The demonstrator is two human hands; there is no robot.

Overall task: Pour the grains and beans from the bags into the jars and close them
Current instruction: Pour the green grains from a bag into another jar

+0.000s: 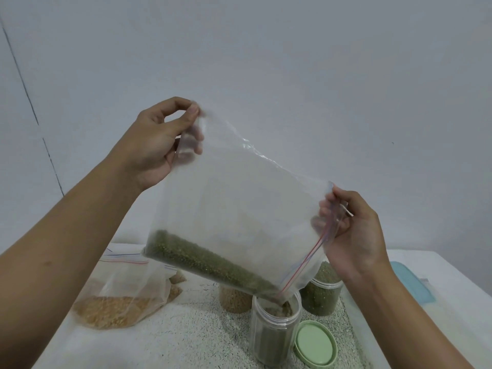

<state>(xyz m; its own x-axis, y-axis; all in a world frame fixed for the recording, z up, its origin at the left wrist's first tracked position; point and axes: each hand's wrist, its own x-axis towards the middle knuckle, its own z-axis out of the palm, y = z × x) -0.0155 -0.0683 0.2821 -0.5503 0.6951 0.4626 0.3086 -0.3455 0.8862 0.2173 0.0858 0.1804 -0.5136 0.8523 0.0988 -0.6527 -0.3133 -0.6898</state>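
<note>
I hold a clear zip bag (239,198) of green beans (205,259) tilted in the air, its red-striped mouth corner down in an open clear jar (274,331). My left hand (157,145) pinches the bag's raised bottom corner. My right hand (351,230) pinches the zip edge at the right. Beans lie along the bag's lower edge and run into the jar. A light green lid (315,343) leans against that jar's right side. Behind it stand a jar full of green beans (320,294) and a jar of tan grains (234,299), partly hidden by the bag.
A bag of yellow grains (117,310) lies at the left on the speckled tabletop (191,331), with another zip bag (125,258) behind it. A light blue lid (412,283) lies at the right edge. A plain wall rises behind the table.
</note>
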